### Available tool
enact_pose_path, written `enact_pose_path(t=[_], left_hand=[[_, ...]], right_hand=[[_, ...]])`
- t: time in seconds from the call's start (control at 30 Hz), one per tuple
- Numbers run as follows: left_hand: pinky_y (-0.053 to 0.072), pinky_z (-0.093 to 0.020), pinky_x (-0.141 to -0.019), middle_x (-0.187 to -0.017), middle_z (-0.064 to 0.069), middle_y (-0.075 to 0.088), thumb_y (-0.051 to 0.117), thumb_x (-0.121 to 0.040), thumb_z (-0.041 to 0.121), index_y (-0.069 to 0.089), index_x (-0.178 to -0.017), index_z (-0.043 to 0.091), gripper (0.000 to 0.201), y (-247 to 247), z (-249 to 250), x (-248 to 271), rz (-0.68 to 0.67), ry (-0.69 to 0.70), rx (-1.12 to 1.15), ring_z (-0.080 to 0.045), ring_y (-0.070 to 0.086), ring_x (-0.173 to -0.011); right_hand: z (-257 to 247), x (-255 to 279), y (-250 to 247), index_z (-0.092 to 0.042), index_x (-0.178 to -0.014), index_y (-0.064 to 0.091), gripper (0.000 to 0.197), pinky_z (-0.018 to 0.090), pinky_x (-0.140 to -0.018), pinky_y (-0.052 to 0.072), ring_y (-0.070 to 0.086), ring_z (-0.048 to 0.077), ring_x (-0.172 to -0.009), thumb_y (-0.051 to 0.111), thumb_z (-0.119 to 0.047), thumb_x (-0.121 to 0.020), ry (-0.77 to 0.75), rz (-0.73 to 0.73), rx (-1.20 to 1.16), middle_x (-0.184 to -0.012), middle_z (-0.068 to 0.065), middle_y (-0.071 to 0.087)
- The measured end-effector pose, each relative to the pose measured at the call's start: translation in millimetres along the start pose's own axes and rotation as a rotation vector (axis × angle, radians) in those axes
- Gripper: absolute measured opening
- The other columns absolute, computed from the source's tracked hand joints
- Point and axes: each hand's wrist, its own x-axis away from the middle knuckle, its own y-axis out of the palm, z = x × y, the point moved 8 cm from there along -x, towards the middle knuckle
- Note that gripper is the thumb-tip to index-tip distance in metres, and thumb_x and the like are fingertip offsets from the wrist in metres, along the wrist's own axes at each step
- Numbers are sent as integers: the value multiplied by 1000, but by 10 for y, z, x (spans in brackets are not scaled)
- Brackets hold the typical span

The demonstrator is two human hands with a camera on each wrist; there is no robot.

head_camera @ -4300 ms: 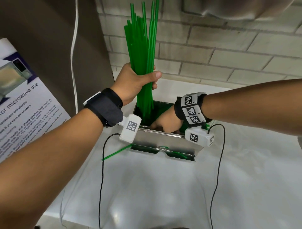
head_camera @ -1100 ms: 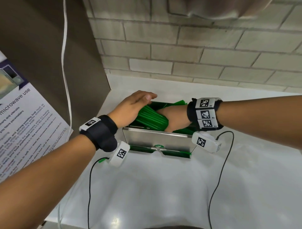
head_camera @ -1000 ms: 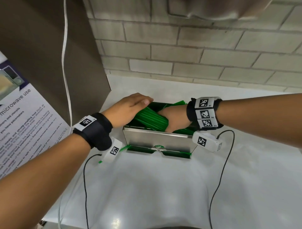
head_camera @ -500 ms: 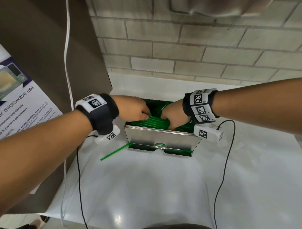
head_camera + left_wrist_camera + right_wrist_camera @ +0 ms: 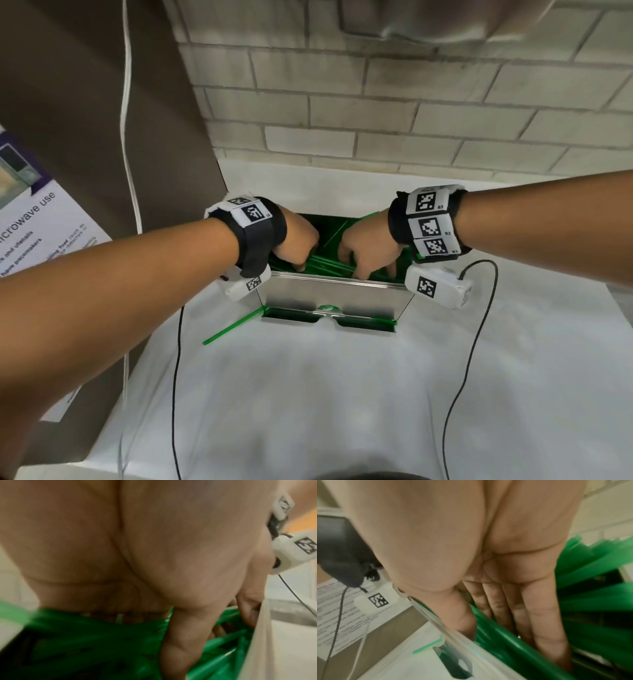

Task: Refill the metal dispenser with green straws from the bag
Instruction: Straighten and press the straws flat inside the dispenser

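Note:
The metal dispenser (image 5: 332,296) stands on the white counter with its top open and green straws (image 5: 329,263) lying inside. My left hand (image 5: 298,240) reaches down into its left half. In the left wrist view its thumb (image 5: 180,649) points straight down among the straws (image 5: 94,642), which hide its fingers. My right hand (image 5: 368,246) reaches into the right half. In the right wrist view its fingers (image 5: 539,615) lie straight and press on the straws (image 5: 590,601) behind the front wall (image 5: 453,635).
One loose green straw (image 5: 233,325) lies on the counter at the dispenser's front left corner. A brick wall (image 5: 376,113) stands close behind. At left is a brown panel (image 5: 85,137) with a white cable and a microwave notice (image 5: 41,233). Black wrist cables (image 5: 469,342) trail over the counter.
The upright bundle that my left hand held has been laid in the dispenser. Over the last second both hands have pushed deeper into it, and the left hand has turned fingers down.

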Motion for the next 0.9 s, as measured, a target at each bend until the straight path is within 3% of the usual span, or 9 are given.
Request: enact_pose_path(t=[0.1, 0.2, 0.27, 0.4, 0.53, 0.6, 0.7, 0.8, 0.9], left_hand=[[54, -41, -90, -117, -6, 65, 64, -88, 27, 56, -127, 15, 41, 43, -4, -26, 31, 51, 151, -26, 63, -104], [55, -43, -87, -118, -4, 59, 72, -80, 24, 50, -129, 21, 54, -17, -55, 40, 110, 68, 293, -26, 62, -101], [55, -38, -84, -118, -2, 58, 73, -81, 28, 53, -129, 23, 52, -31, -127, 104, 131, 48, 220, -24, 61, -100], [54, -34, -91, -122, 1, 65, 59, -91, 18, 59, -135, 23, 44, 23, -225, 188, 124, 53, 139, -21, 62, -104], [51, -33, -93, -121, 1, 64, 41, -92, 3, 61, -132, 26, 49, 108, -161, 170, 94, 109, 139, -23, 60, -102], [51, -35, -95, -119, 0, 64, 38, -93, 3, 61, -132, 25, 50, 143, -122, 141, 76, 120, 113, -24, 60, -101], [53, -38, -93, -115, -1, 68, 43, -96, 12, 62, -130, 28, 42, 112, -126, 149, 106, 142, 136, -25, 63, -98], [57, -43, -89, -104, -4, 70, 51, -92, 23, 63, -125, 25, 35, 102, -202, 205, 67, 130, 60, -28, 66, -95], [60, -43, -83, -100, -3, 70, 51, -86, 15, 57, -130, 28, 46, 165, -246, 272, 5, 126, -68, -28, 68, -90]], right_hand=[[-15, -35, -1, -15, -136, 55, 44, 26, -62, 57, 62, 16, -55, 57, -35, -96, 5, 35, -2, -73, -3, 59], [-17, -120, -16, -18, -139, 50, 52, 37, -79, 61, 71, 26, -80, 60, -42, -94, -1, 85, 54, -83, -5, 57], [-20, -134, -19, -19, -133, 55, 47, 37, -82, 60, 70, 26, -85, 63, -41, -93, -24, 80, 50, -82, -8, 55], [7, -95, 10, -20, -115, 68, 31, 32, -82, 59, 71, 20, -76, 60, -40, -94, -39, 37, 13, -81, -4, 68], [15, -91, -26, -19, -112, 69, 33, 33, -86, 56, 70, 22, -93, 65, -43, -90, -38, 68, 35, -100, 1, 73], [34, -82, -21, -19, -107, 69, 25, 32, -80, 56, 70, 21, -85, 68, -36, -89, -44, 51, 16, -92, 1, 73], [58, -48, 21, -19, -98, 67, 6, 29, -68, 59, 64, 15, -57, 64, -20, -93, -42, 27, -41, -69, -3, 65], [108, -39, 62, -11, -102, 69, 13, 28, -65, 60, 66, 16, -54, 63, -19, -94, -18, 37, -94, -67, -1, 67], [120, -44, 79, -10, -103, 71, 17, 25, -65, 60, 67, 12, -52, 62, -22, -94, -24, 44, -148, -66, -3, 69]])
